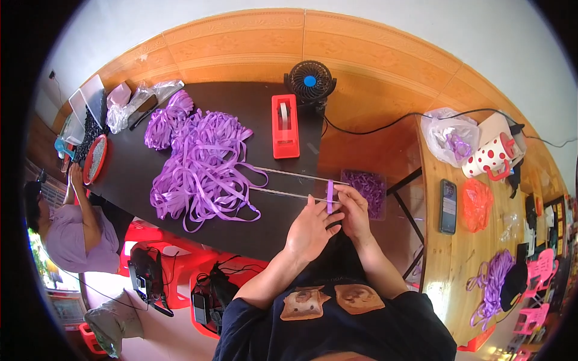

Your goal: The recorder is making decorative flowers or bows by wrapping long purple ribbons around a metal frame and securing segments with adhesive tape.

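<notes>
Two thin, straight rods (289, 193) stretch side by side from the purple ribbon heap (201, 159) toward my hands. A short, flat purple ribbon piece (330, 196) lies across both of them near their right ends. My right hand (354, 210) has its fingertips pinched at this ribbon. My left hand (308, 230) is turned partly palm up just below the near rod, with its fingers apart and the tips close to the right hand. Whether it touches the rod I cannot tell. Behind my right hand, a clear box (379, 212) contains many small purple pieces.
A red tape dispenser (285, 147) and black fan (310, 81) stand on the dark table (241, 96). At left, another person (81, 231) reaches toward a red tray (96, 159). A wooden table (445, 271) at right bears a phone (448, 206) and spotted tumbler (489, 157).
</notes>
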Tool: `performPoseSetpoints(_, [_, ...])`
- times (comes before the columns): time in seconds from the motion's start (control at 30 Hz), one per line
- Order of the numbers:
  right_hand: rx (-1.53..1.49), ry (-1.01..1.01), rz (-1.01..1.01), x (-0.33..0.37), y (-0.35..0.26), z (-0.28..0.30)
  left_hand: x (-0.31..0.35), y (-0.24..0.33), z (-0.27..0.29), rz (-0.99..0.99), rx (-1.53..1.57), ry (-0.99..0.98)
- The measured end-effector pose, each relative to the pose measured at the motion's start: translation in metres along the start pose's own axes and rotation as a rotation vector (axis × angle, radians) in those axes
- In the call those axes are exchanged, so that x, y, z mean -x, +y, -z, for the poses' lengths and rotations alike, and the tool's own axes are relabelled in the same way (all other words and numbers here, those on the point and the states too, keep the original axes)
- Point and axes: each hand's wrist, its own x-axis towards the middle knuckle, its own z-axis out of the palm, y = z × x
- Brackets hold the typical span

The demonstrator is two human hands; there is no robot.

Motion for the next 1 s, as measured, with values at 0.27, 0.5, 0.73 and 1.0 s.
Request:
performPoseSetpoints(0.27, [0.024, -0.004, 0.022, -0.007, -0.002, -0.002, 0.0, 0.0, 0.0, -0.002, -0.006, -0.007])
performPoseSetpoints(0.5, [-0.158, 0.023, -0.042, -0.004, -0.01, 0.0, 0.001, 0.001, -0.001, 0.002, -0.007, -0.006])
performPoseSetpoints(0.73, [-0.253, 0.098, -0.162, -0.005, -0.009, 0.005, 0.001, 0.001, 0.0, 0.004, -0.002, -0.004])
performPoseSetpoints(1.0, [0.024, -0.034, -0.364, -0.031, -0.022, -0.012, 0.002, 0.0, -0.001, -0.013, -0.022, 0.009])
